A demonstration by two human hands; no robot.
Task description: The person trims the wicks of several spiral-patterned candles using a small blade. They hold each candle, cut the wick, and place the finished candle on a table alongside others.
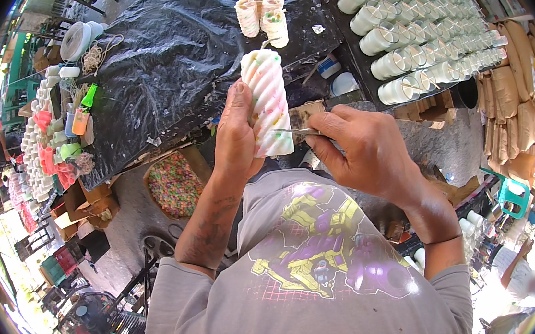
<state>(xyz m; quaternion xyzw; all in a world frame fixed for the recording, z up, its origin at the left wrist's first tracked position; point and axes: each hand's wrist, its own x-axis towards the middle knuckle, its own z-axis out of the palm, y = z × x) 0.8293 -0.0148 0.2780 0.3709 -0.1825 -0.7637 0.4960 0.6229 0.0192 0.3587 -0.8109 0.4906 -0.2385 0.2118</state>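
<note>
On my feed, the left forearm rises from below and the left hand (237, 124) is clamped around a twisted white candle (266, 95) with coloured flecks, thumb pointing up along its side. That candle stands nearly upright in the air, in front of the near edge of the table (159, 67). The right arm bends in from the other side, and I see the right hand (366, 147) with thumb and forefinger pinched together on a thin metal tool (296, 131), its tip against the candle's lower part. Below and left, a cardboard box (199, 164) holds a heap of small multicoloured pieces (174, 188). To the upper right I have rows of glass jars (386, 66), thin sticks laid across their mouths; they seem filled with something pale, though the fisheye makes that hard to confirm. Four smaller twisted candles (247, 18) stand grouped on the table's black sheeting.
</note>
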